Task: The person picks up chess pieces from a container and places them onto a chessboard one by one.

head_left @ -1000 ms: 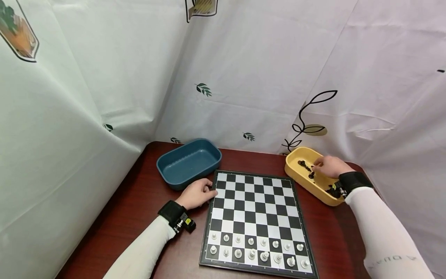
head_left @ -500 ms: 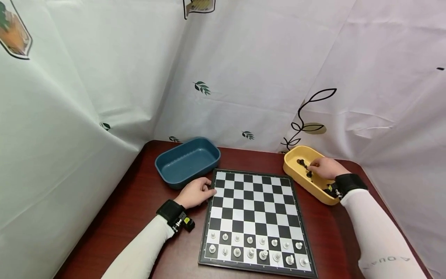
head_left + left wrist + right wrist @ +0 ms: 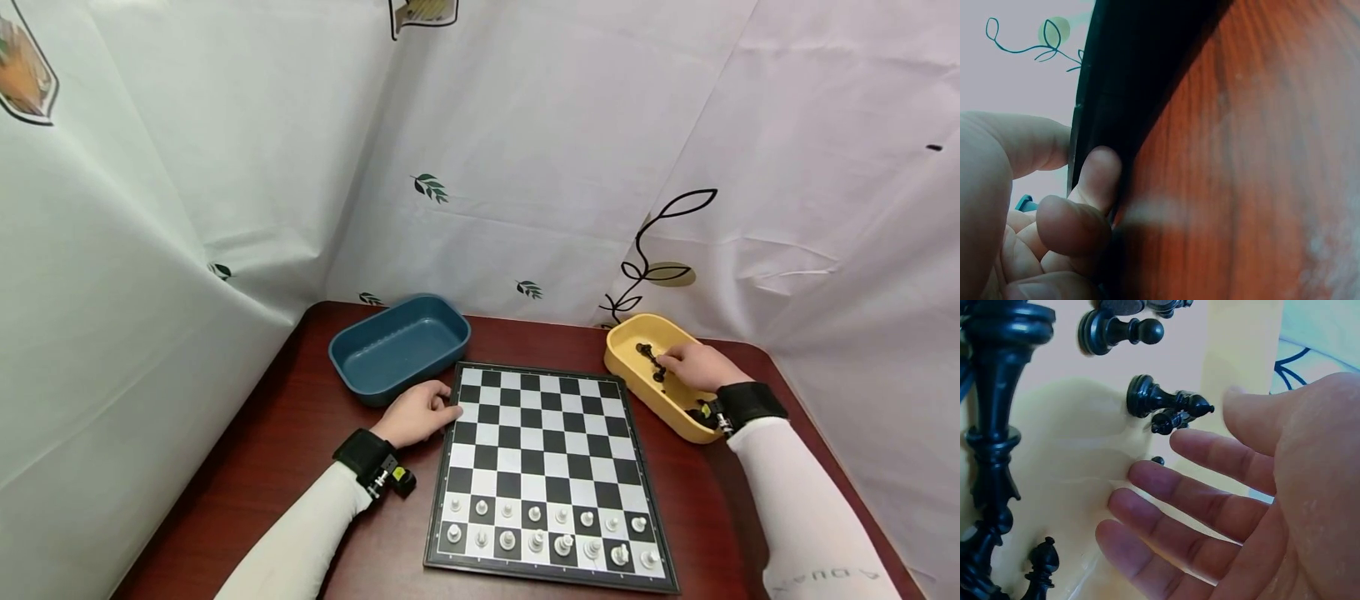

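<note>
My left hand (image 3: 412, 414) grips the left edge of the chessboard (image 3: 546, 425). In the left wrist view its thumb lies over the top and the curled fingertips (image 3: 1100, 172) sit against the dark side. Inside the yellow tray (image 3: 660, 410), my right hand (image 3: 701, 368) hovers with loosely extended fingers and nothing held. The right wrist view has a black bishop (image 3: 1141, 397) lying just off the thumb and index fingertips, with more black pieces overlapping behind it. A black pawn (image 3: 1119, 332) lies above the bishop in that view.
Two rows of white chess pieces (image 3: 563, 545) stand along the board's near side. A blue tray (image 3: 397, 354) sits beyond its far left corner. White cloth (image 3: 525, 167) with printed leaves hangs behind the dark red table (image 3: 247, 467).
My right hand has shifted slightly left within the yellow tray, closer to the black pieces. My left hand keeps its place on the board's edge. The head view has drifted slightly.
</note>
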Available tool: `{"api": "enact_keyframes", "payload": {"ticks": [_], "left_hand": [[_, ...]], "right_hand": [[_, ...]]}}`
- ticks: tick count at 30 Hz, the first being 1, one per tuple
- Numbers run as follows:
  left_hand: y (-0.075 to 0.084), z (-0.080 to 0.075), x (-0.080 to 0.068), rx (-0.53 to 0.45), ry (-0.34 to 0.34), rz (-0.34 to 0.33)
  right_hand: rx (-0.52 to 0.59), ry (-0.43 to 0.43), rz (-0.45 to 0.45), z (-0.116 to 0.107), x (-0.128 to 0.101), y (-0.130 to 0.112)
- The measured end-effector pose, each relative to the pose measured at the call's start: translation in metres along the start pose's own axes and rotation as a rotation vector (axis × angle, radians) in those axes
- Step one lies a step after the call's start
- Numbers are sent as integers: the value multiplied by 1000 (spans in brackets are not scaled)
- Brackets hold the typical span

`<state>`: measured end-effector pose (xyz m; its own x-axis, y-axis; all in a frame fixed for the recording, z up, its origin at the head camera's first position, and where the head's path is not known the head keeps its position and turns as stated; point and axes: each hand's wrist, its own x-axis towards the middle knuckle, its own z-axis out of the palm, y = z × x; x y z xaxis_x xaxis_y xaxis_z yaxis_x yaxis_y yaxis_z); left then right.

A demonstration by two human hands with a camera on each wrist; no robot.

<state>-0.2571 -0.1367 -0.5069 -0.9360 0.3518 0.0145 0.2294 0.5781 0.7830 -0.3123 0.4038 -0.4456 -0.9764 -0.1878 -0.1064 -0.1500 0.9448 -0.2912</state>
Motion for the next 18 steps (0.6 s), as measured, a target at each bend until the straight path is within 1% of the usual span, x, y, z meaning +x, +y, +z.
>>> {"api": "enact_keyframes", "payload": {"ticks": [4,8,15,18], "left_hand": [[1,0,0,7,0,-21],[1,0,0,0,-3,-28],[-1,1,0,8,9,-20],[0,1,0,11,10,-18]], "right_hand": [[18,-4,2,3,-4,-2],[24,8,-1,6,-8,-5],[32,39,-69,12,-11,-14],[34,58,-83,14,-13,-15]]}}
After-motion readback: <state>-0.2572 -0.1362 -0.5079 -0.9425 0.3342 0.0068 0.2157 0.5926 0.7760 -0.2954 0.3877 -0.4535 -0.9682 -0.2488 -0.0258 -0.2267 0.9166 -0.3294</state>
